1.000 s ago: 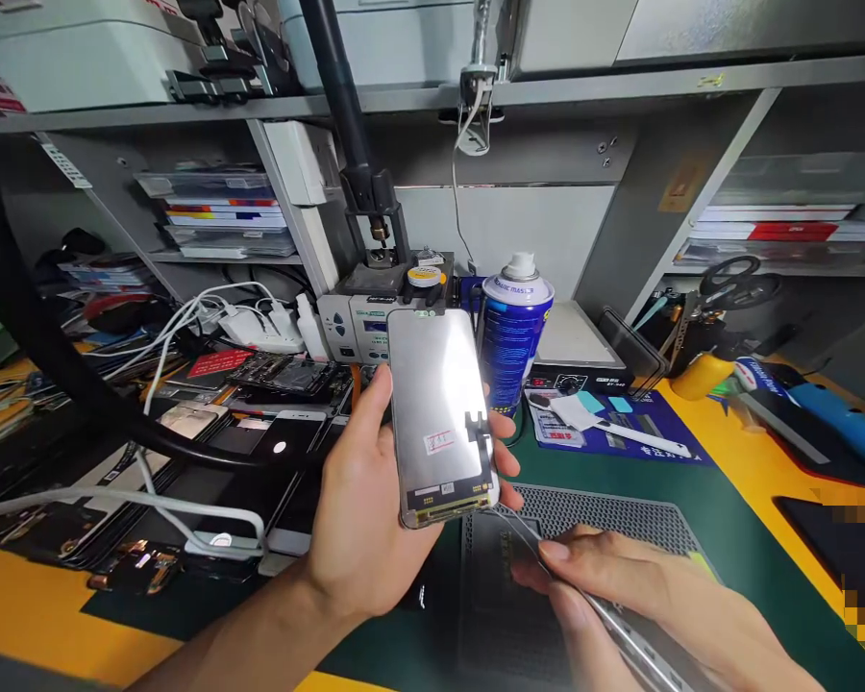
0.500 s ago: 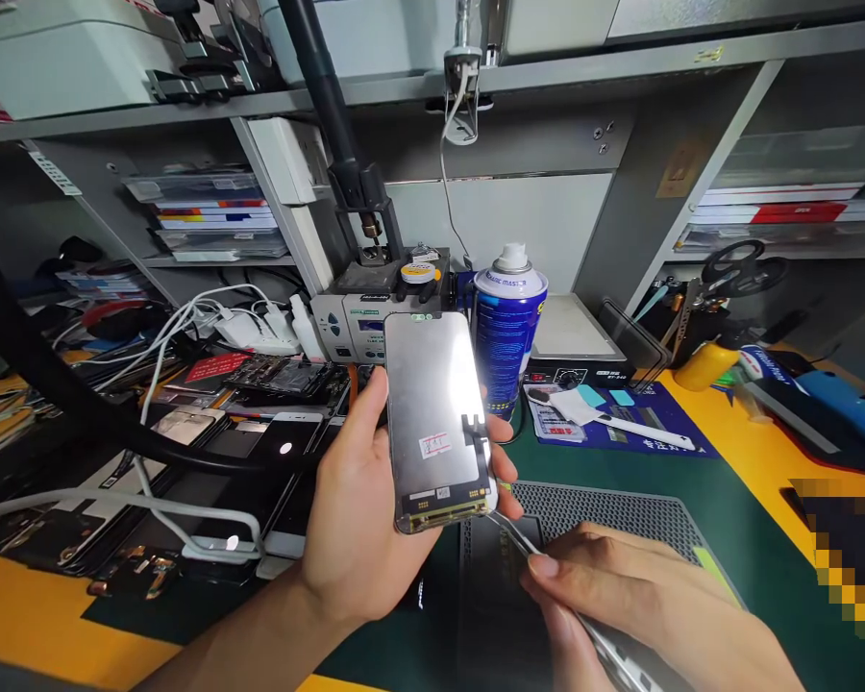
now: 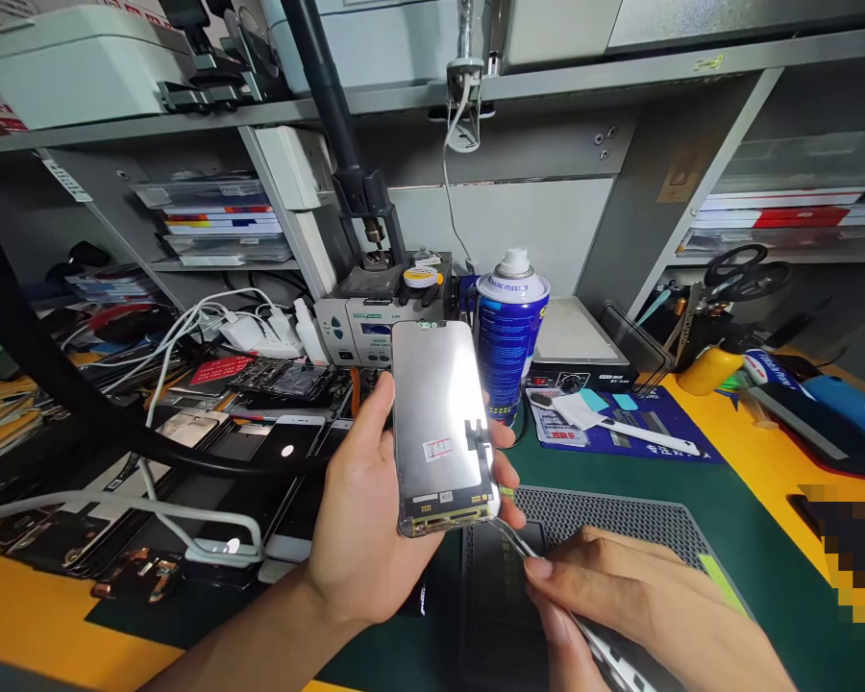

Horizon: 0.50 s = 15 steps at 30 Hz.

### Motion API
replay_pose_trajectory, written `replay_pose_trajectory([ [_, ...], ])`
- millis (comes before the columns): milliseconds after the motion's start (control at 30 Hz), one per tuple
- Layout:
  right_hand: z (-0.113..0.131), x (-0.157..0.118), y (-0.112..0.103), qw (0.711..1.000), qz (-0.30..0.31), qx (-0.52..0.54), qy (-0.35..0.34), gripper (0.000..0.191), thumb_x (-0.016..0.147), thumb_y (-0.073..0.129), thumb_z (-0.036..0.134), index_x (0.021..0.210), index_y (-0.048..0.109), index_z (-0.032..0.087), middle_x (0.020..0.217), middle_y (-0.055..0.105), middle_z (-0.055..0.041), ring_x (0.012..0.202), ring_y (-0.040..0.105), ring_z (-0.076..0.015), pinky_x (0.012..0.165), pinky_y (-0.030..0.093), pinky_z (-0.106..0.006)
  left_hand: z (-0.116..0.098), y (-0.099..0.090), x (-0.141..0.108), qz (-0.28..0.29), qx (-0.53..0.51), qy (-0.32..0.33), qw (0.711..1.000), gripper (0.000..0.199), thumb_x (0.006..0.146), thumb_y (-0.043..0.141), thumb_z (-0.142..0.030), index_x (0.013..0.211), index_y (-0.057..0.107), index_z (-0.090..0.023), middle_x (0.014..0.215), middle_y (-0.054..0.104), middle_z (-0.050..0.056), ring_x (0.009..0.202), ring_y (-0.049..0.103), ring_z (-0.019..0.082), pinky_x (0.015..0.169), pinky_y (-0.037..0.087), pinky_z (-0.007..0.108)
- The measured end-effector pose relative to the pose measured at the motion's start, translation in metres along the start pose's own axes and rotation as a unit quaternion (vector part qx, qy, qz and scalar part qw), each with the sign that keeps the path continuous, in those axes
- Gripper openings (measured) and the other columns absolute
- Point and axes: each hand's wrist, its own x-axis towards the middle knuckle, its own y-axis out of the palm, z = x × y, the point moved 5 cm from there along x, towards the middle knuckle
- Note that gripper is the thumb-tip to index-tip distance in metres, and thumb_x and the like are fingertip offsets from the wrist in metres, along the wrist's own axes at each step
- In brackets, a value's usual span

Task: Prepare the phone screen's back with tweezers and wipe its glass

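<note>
My left hand (image 3: 360, 490) is closed around a phone screen (image 3: 432, 404), its silver back turned toward me. The thumb lies along the left edge and the fingertips show past the right edge. A small white label with red marks sticks to the metal back, and a dark flex cable runs down the right side to gold contacts at the bottom. My right hand (image 3: 612, 586) pinches a pair of metal tweezers (image 3: 515, 540). Their tip is at the screen's lower right corner; whether it touches is too small to tell.
A perforated grey mat (image 3: 591, 509) lies on the green work surface below. Behind the screen stand a blue spray can (image 3: 510, 336) and a grey repair station (image 3: 364, 322). Phone parts (image 3: 295, 442) crowd the left, where a black hose (image 3: 151, 437) arches across.
The view has shifted slightly, so the scene sits a little lower and further right. Both hands keep their grips, and the tweezer tip stays by the screen's lower right corner.
</note>
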Motion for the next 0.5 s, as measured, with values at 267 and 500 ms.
replay_pose_trajectory([
  [267,0.0000,-0.0044,0.0039,1.000,0.021,-0.005,-0.013,0.020,0.077,0.055,0.005,0.085,0.067,0.018,0.060,0.066,0.0030,0.050,0.064,-0.0056,0.053,0.052,-0.010,-0.0005,0.0009,0.0001,-0.010,0.008,-0.006,1.000,0.067,0.098,0.020,-0.057,0.107,0.064,-0.007,0.097,0.062,0.018,0.080,0.059,0.029,0.068,0.051,0.044],
  [500,-0.0011,-0.0014,0.0023,1.000,0.018,0.014,-0.018,0.020,0.077,0.058,0.004,0.087,0.067,0.018,0.058,0.063,0.0038,0.045,0.060,-0.0053,0.051,0.051,-0.010,0.0006,0.0020,-0.0013,-0.012,0.016,-0.004,1.000,0.067,0.098,0.020,-0.058,0.106,0.065,-0.008,0.096,0.062,0.018,0.079,0.059,0.029,0.068,0.051,0.044],
])
